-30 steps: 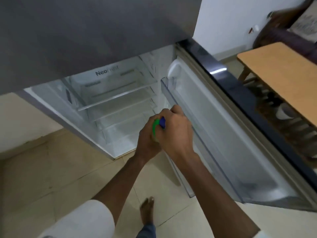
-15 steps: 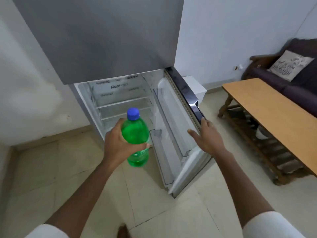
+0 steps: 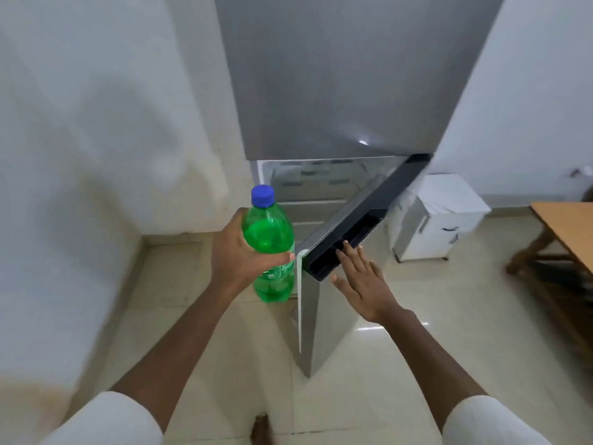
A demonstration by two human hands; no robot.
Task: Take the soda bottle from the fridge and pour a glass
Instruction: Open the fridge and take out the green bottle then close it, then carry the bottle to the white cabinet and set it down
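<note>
Bottle out of the fridge, door half open under a flat palm.

Left hand [image 3: 239, 252] fingers curl round the green soda bottle [image 3: 271, 242], upright with its blue cap [image 3: 263, 195] on, just in front of the open fridge [image 3: 337, 91]. Right hand [image 3: 365, 284] fingers lie straight and slightly spread, tips on the dark top edge of the lower door [image 3: 327, 303]. A wooden table [image 3: 568, 226] sits far right, a small white cabinet [image 3: 439, 216] beside the fridge.
</note>
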